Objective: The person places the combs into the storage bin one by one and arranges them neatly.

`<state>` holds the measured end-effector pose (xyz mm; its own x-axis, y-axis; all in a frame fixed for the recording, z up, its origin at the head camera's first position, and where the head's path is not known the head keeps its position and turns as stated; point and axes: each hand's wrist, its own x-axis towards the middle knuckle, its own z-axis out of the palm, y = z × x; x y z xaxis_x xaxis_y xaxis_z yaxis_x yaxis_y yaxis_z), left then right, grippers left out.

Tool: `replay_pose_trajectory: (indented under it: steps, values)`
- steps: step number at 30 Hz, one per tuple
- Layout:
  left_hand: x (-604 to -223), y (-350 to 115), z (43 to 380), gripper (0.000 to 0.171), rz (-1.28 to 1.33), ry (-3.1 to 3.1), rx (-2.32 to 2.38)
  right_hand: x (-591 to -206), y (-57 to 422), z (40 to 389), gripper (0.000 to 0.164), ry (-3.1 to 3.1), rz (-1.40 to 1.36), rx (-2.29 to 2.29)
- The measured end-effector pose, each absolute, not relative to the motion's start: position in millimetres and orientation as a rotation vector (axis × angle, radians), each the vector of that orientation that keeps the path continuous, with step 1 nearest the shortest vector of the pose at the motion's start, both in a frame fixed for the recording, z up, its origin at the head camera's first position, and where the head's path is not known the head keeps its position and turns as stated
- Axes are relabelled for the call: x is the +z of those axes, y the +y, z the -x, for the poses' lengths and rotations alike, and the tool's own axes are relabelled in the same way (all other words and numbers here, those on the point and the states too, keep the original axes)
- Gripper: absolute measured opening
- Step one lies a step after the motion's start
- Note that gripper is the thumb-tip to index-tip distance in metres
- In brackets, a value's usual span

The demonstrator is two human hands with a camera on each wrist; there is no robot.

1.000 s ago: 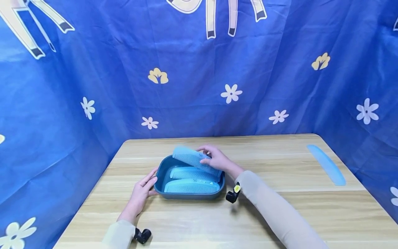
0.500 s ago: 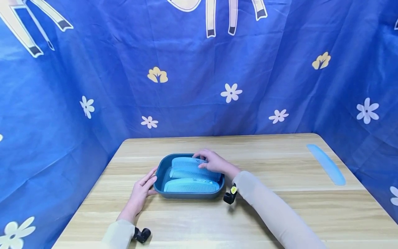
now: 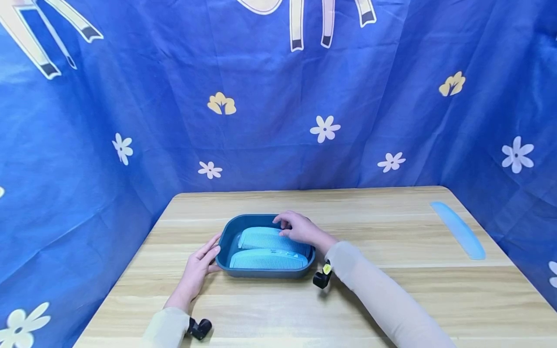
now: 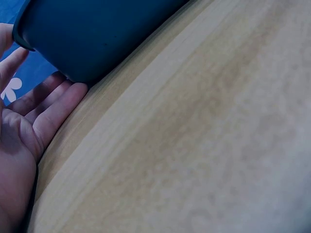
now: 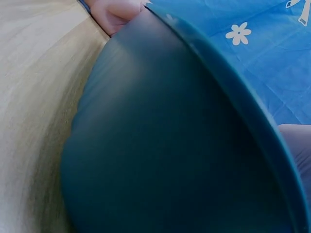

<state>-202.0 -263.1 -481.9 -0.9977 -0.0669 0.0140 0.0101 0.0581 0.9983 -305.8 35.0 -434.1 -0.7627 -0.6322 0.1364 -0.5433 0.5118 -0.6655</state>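
Observation:
A dark blue plastic basin (image 3: pixel 270 273) stands on the table with light blue combs in it. The front comb (image 3: pixel 267 261) lies flat, teeth toward me. Behind it is another comb (image 3: pixel 261 237), overlapping the one beneath, which is hidden now. My left hand (image 3: pixel 197 270) grips the basin's left end; in the left wrist view its fingers (image 4: pixel 63 109) reach the base and others meet the rim. My right hand (image 3: pixel 302 229) hovers over the back right of the basin, bent fingers right at the back comb's end. The right wrist view is mostly basin wall (image 5: pixel 160 131).
A longer light blue curved comb (image 3: pixel 459 230) lies alone near the table's (image 3: pixel 370 290) right edge. Blue patterned cloth (image 3: pixel 278 154) rises behind the table and at both sides. Black wrist cameras (image 3: pixel 200 329) stick out from both wrists.
The comb pinched in my right hand has come down from a slant above the basin onto the comb behind the front one. The right fingers have loosened from it; the left hand keeps still.

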Motion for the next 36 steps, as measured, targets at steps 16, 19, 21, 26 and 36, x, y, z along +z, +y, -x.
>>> replay_pose_trajectory:
  steps: [16, 19, 21, 26, 36]
  values:
    - [-478.5, -264.6, 201.5, 0.055, -0.06, -2.25, -2.126, -434.4, 40.1, 306.8, 0.029, 2.595, 1.004, -1.514]
    - [-480.0, -264.8, 201.8, 0.055, -0.06, -2.25, -2.128, -433.9, 42.9, 307.8, 0.03, 2.595, 0.988, -1.542]
    - [-480.4, -264.8, 201.9, 0.055, -0.06, -2.251, -2.122, -434.2, 45.1, 308.5, 0.031, 2.595, 0.981, -1.564]
    - [-479.4, -265.0, 201.8, 0.055, -0.051, -2.259, -2.115, -433.5, 51.2, 308.4, 0.031, 2.598, 0.926, -1.64]
    - [-479.4, -264.2, 201.3, 0.055, -0.055, -2.258, -2.127, -425.7, 69.2, 310.5, 0.028, 2.63, 0.83, -1.808]
